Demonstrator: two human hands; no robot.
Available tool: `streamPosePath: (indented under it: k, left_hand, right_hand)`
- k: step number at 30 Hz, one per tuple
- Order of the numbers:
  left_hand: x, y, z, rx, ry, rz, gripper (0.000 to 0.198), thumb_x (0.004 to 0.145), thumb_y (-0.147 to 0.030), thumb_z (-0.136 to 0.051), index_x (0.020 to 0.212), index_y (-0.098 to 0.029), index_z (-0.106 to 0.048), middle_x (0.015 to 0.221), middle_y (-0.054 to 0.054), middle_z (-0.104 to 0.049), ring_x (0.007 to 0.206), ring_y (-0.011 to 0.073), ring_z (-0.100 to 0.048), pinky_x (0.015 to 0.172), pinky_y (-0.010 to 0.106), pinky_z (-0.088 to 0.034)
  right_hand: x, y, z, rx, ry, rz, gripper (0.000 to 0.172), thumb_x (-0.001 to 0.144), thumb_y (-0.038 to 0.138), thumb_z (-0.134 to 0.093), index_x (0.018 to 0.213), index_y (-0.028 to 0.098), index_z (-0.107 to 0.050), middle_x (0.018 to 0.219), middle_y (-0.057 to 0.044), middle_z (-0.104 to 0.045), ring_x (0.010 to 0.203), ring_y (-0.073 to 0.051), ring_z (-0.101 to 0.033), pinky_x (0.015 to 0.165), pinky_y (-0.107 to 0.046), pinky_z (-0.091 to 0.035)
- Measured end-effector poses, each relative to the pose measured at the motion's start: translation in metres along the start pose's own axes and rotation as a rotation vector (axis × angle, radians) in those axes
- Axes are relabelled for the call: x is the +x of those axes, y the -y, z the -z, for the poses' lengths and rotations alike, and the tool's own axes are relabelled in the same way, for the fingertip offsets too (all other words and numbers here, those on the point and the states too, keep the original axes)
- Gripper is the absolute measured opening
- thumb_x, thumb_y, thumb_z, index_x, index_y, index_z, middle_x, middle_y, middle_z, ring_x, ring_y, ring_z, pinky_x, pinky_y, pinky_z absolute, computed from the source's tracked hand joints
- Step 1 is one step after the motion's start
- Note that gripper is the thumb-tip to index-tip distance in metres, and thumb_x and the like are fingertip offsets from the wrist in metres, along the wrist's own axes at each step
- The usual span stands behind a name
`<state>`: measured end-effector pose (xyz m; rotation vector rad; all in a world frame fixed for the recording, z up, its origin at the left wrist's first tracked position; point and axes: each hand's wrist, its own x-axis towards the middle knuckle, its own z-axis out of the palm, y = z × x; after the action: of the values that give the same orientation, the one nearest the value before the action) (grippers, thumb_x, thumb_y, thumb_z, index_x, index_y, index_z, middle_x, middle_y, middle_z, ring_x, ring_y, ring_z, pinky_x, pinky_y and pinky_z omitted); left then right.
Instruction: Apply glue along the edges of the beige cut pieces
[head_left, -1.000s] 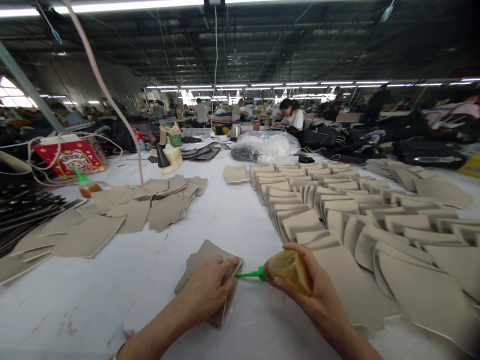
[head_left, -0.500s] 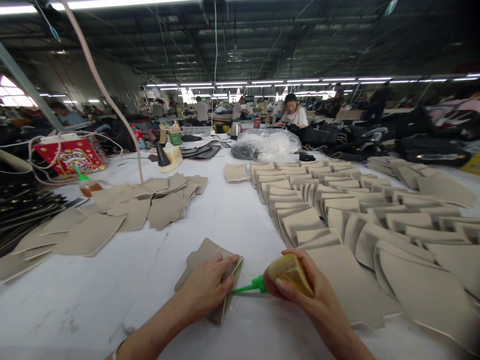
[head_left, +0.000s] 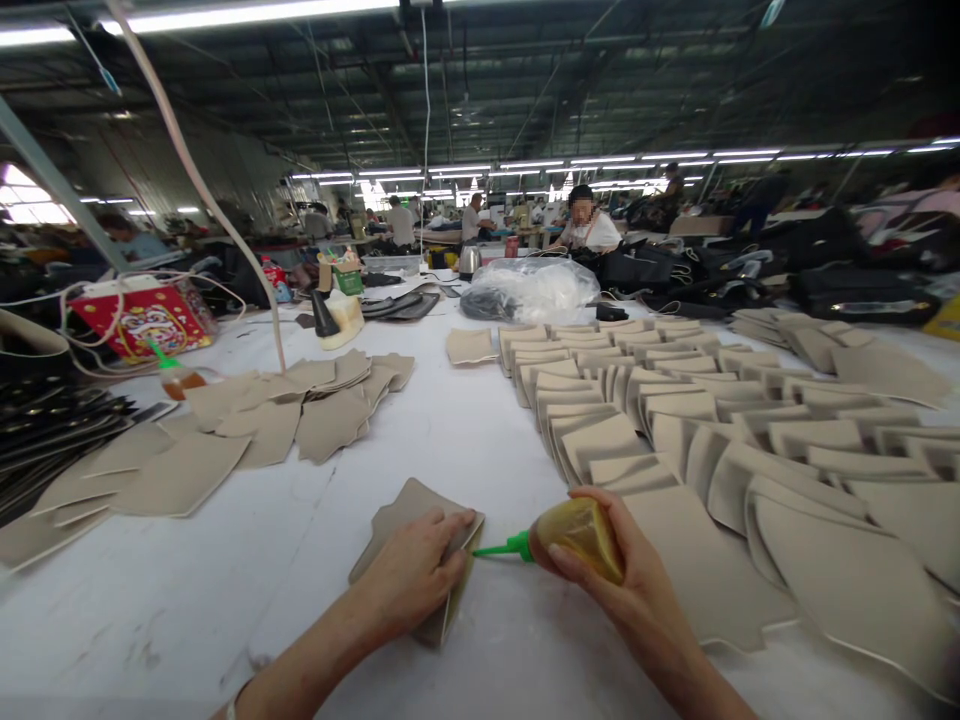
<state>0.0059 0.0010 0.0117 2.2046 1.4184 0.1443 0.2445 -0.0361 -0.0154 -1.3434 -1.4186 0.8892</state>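
Note:
My left hand point(head_left: 420, 565) lies on a beige, sheet-like piece point(head_left: 409, 497) on the table, fingers spread, index finger near its upper right corner and thumb near its right edge. A yellowish strip shows along that edge, with another layer beneath. In my right hand point(head_left: 637, 570) is a squeeze bottle point(head_left: 577, 540) of amber liquid, tipped sideways. Its thin green nozzle points left, the tip at the strip just beside my left thumb. Part of the piece is hidden under my left hand.
Rows of folded beige pieces point(head_left: 675, 400) cover the right side of the white table point(head_left: 300, 560). Loose beige pieces point(head_left: 180, 470) lie at the left, beside a second green-nozzled bottle point(head_left: 180, 380). Farther back are a red box point(head_left: 150, 315), a plastic bag point(head_left: 532, 288) and a seated person point(head_left: 592, 230).
My right hand has moved the bottle slightly up and away from me, so the nozzle tip has slid farther up the strip. My left hand stays in place on the piece.

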Motion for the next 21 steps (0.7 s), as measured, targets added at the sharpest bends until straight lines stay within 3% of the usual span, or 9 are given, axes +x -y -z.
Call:
streamPosePath:
  k: [3,10,16,21]
  left_hand:
    - [0.001,0.001,-0.001,-0.013,-0.003,-0.003,0.046,0.089,-0.027,-0.037,0.133,-0.024,-0.051,0.117,0.006,-0.062,0.108,0.0217,-0.058,0.095,0.034,-0.044]
    - [0.001,0.002,-0.002,-0.001,-0.005,-0.006,0.047,0.090,-0.027,-0.035,0.134,-0.025,-0.051,0.113,0.007,-0.063,0.105,0.0228,-0.060,0.094,0.036,-0.045]
    - [0.000,0.002,-0.001,-0.003,-0.015,0.002,0.047,0.090,-0.028,-0.036,0.134,-0.025,-0.051,0.113,0.007,-0.063,0.106,0.0239,-0.059,0.093,0.038,-0.045]
    - [0.002,0.004,-0.003,-0.028,-0.013,-0.002,0.047,0.089,-0.031,-0.039,0.134,-0.024,-0.050,0.114,0.007,-0.062,0.105,0.0241,-0.058,0.094,0.037,-0.043]
  right_hand:
    - [0.000,0.003,0.001,0.094,0.047,-0.026,0.056,0.081,0.052,-0.071,0.119,0.022,-0.043,0.090,-0.001,-0.060,0.080,-0.024,-0.059,0.072,-0.033,-0.047]
    - [0.010,0.000,0.000,0.049,-0.061,-0.018,0.059,0.077,0.056,-0.072,0.117,0.024,-0.045,0.088,0.001,-0.058,0.080,-0.024,-0.057,0.072,-0.034,-0.045]
    - [-0.015,0.005,-0.006,0.104,0.037,-0.070,0.054,0.079,0.053,-0.071,0.118,0.024,-0.045,0.092,0.001,-0.060,0.082,-0.023,-0.058,0.075,-0.031,-0.045]
    - [-0.024,0.005,-0.007,0.311,0.044,-0.128,0.051,0.077,0.050,-0.075,0.114,0.024,-0.052,0.089,0.000,-0.063,0.081,-0.024,-0.060,0.073,-0.031,-0.048]
